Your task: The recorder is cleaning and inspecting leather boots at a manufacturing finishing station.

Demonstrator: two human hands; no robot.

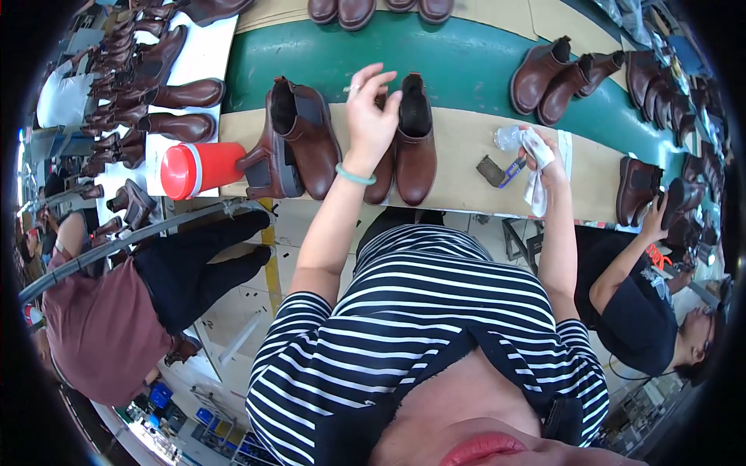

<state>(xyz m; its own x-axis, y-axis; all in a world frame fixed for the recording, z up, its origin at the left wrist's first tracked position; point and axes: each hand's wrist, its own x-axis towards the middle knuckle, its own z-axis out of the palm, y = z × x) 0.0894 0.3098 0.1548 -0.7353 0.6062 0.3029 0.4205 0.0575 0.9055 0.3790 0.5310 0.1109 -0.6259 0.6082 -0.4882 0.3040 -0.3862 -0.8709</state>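
Note:
My left hand (371, 116) is raised over a pair of brown ankle boots, its fingers bent and apart, with nothing seen in them. It partly hides one boot (379, 182); the other boot (416, 159) stands upright beside it, toe toward me. My right hand (550, 163) grips a white cloth (536, 198) that hangs down from it. Against the cloth lies a small clear bottle (508, 138); whether my fingers touch it I cannot tell. A dark block (490, 171) and a blue object (513, 172) lie left of this hand.
More brown boots (311, 155) stand to the left, by a red jug (203, 168) with a white band. Other boots (552, 85) stand on the green table (466, 58). At right, a person (641, 299) holds a boot; another person (109, 326) is at left.

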